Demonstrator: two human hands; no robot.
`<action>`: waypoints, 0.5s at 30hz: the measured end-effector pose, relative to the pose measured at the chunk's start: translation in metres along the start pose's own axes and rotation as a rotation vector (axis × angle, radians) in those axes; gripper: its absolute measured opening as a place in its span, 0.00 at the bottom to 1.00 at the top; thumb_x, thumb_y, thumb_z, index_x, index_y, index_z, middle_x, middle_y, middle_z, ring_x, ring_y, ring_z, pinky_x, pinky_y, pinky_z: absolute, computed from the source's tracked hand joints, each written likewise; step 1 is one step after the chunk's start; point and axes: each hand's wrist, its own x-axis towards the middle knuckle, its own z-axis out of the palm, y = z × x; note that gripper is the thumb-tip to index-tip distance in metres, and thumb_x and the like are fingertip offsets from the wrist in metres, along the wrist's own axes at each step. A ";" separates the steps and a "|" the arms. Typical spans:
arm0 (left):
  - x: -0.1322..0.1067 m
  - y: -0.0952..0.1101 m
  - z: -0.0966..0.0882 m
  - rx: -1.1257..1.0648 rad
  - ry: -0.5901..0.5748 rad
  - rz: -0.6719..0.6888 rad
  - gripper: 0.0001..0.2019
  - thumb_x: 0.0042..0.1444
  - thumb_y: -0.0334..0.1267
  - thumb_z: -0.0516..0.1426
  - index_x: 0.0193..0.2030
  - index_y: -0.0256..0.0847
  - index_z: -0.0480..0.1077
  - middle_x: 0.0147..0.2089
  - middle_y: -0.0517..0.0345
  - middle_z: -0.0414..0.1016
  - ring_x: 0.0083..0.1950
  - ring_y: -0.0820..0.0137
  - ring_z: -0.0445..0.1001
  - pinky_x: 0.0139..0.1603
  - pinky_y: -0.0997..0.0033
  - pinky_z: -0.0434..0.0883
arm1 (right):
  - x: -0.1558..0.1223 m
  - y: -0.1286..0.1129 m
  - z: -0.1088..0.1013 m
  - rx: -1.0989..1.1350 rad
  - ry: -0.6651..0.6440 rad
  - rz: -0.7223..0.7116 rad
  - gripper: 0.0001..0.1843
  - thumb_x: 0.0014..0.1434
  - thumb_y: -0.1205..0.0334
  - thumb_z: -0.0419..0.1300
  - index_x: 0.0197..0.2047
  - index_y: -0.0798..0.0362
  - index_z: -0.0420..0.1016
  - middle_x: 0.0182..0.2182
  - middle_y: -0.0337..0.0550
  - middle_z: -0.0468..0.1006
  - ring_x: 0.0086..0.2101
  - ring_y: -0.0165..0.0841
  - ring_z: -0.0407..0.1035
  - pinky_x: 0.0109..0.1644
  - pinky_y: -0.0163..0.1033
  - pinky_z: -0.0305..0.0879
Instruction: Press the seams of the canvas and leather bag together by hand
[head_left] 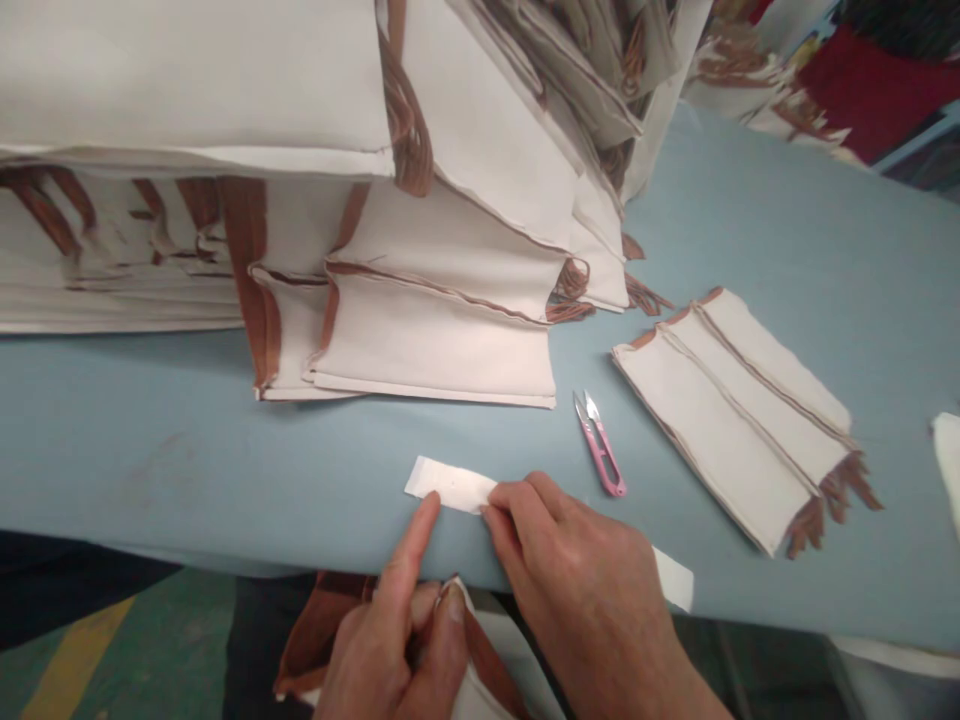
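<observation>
Left hand [397,640] clamps brown-edged cloth [491,660], forefinger at edge of white strip [454,484]. Right hand [577,560] pinches strip on table [225,450]. Work seems midway: strip lies separate from cloth; more pieces [442,340] stacked beyond.
</observation>
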 end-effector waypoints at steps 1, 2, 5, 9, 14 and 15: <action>0.001 0.000 -0.001 -0.004 -0.015 0.013 0.29 0.71 0.45 0.49 0.74 0.36 0.61 0.19 0.73 0.77 0.21 0.68 0.76 0.36 0.75 0.75 | 0.001 -0.001 0.000 -0.014 -0.004 -0.002 0.20 0.71 0.73 0.48 0.30 0.50 0.73 0.23 0.36 0.74 0.20 0.33 0.71 0.24 0.41 0.51; 0.001 -0.001 -0.001 -0.007 -0.031 0.026 0.29 0.71 0.45 0.48 0.74 0.35 0.61 0.19 0.73 0.77 0.21 0.68 0.75 0.36 0.75 0.75 | 0.003 -0.001 0.000 -0.024 -0.008 0.002 0.20 0.70 0.74 0.48 0.30 0.50 0.73 0.23 0.36 0.74 0.19 0.34 0.71 0.23 0.41 0.50; 0.003 -0.001 -0.003 -0.018 -0.069 0.042 0.28 0.71 0.44 0.47 0.75 0.35 0.60 0.18 0.73 0.76 0.18 0.69 0.74 0.31 0.75 0.73 | 0.006 -0.003 -0.002 0.003 -0.023 0.025 0.18 0.66 0.75 0.50 0.29 0.50 0.72 0.23 0.37 0.74 0.20 0.34 0.71 0.24 0.41 0.50; 0.004 -0.002 -0.005 0.032 -0.083 0.071 0.28 0.71 0.41 0.47 0.75 0.34 0.59 0.19 0.70 0.78 0.18 0.67 0.76 0.26 0.75 0.71 | 0.007 -0.003 -0.004 0.105 -0.056 0.094 0.13 0.63 0.74 0.54 0.30 0.50 0.73 0.25 0.36 0.76 0.23 0.34 0.73 0.27 0.41 0.52; 0.004 -0.010 -0.005 0.197 -0.063 0.230 0.28 0.72 0.37 0.44 0.76 0.31 0.57 0.22 0.64 0.81 0.20 0.64 0.80 0.22 0.71 0.69 | 0.006 0.000 -0.002 0.248 -0.096 0.206 0.09 0.59 0.74 0.59 0.31 0.51 0.74 0.26 0.33 0.77 0.23 0.29 0.72 0.28 0.37 0.53; 0.004 -0.011 -0.004 0.207 -0.055 0.255 0.28 0.72 0.36 0.44 0.76 0.30 0.56 0.22 0.64 0.82 0.20 0.64 0.81 0.22 0.71 0.69 | 0.006 0.000 -0.001 0.267 -0.094 0.209 0.09 0.59 0.74 0.59 0.31 0.51 0.74 0.26 0.33 0.77 0.23 0.29 0.72 0.29 0.36 0.53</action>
